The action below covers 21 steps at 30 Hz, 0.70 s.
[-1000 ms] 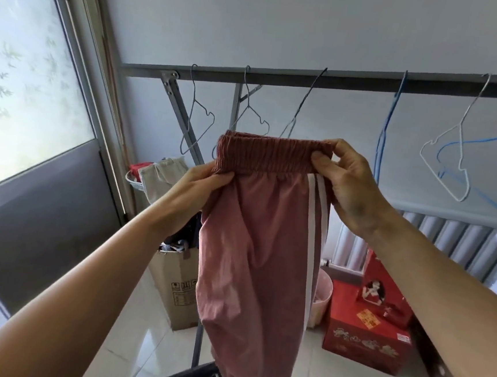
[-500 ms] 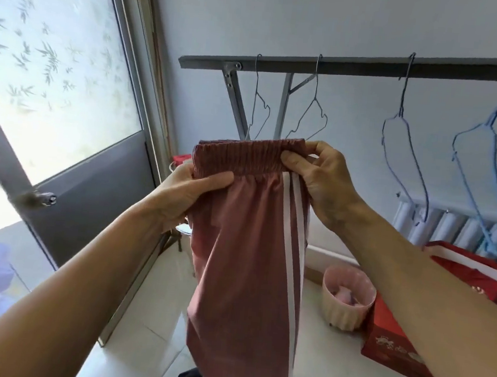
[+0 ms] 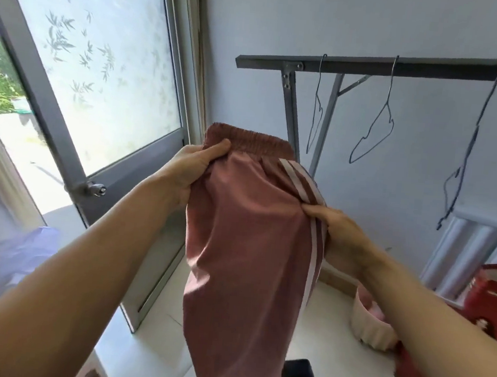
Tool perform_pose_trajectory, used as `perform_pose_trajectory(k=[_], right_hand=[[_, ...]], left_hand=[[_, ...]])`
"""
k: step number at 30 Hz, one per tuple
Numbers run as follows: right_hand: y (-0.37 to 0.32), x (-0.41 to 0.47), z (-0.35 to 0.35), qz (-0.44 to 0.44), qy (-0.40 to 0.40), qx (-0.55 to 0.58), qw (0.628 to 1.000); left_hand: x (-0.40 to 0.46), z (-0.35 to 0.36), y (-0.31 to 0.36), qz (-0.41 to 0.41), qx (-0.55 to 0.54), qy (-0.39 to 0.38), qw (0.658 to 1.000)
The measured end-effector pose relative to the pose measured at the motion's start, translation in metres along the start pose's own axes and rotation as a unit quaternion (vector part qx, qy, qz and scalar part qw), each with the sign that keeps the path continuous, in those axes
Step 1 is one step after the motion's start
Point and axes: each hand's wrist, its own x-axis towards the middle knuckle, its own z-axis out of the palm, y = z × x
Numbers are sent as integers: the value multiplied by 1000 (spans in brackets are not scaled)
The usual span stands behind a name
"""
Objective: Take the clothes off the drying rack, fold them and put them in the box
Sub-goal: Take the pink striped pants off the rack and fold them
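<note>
Fingers of the left hand (image 3: 193,165) pinch the waistband of the pink pants (image 3: 249,233) — the right hand (image 3: 339,235) grips the striped side. Folding is starting; next comes folding them in half.

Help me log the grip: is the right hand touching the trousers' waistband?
Apart. The head view shows the right hand pinching the striped side seam of the pink trousers, well below the waistband; only the left hand grips that.
</note>
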Motion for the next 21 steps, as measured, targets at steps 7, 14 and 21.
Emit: perform_pose_trajectory(k=[7,14,21], right_hand=[[-31,20,24,-12,-25,167,986],[-43,30,21,-24,-23,133,991],[-39,29,8,-2,-7,125,992]], left_hand=[[-18,-11,-32,-53,-124,-136,982],[-40,-15,-85,-131,-63,-87,985],[-32,-9,-98,-95,-48,-11,994]])
